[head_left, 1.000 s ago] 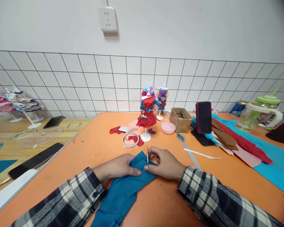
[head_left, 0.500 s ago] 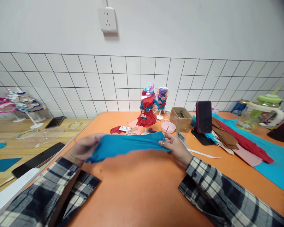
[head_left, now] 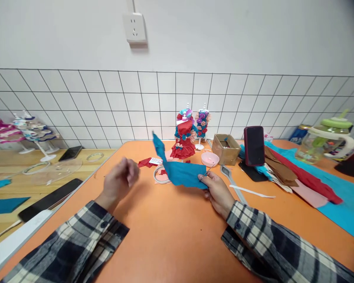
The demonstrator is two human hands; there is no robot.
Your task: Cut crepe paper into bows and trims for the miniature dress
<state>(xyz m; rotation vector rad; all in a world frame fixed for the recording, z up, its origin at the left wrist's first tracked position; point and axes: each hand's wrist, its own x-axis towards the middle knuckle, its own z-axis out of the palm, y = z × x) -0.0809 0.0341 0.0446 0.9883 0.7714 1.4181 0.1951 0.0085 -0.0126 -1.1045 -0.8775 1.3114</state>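
Cloth [head_left: 185, 175], blue and creased, is hanging above the middle of the orange tabletop [head_left: 165, 236], and the right hand [head_left: 218, 190] is holding it by its end at three o'clock. Its fingers are pinching narrowly on the cloth, and something thin, too small to tell, is poking up beside them. The cloth's free end is rising in a twist toward half past ten. At nine o'clock, apart from the cloth, the left hand [head_left: 120, 177] is hovering; its fingers are looking curled but blurred, and whether they are gripping anything I cannot tell.

A doll stand in a red dress [head_left: 183, 145] is standing at twelve o'clock of the cloth, with another doll stand [head_left: 202, 122] behind it toward one o'clock. At two o'clock a pink bowl [head_left: 206, 162] is sitting just beside a cardboard box [head_left: 222, 156], and farther toward three o'clock an upright phone [head_left: 254, 145] is leaning near folded cloths [head_left: 306, 175]. A pale ring [head_left: 154, 175] is lying at nine o'clock, partly behind the cloth
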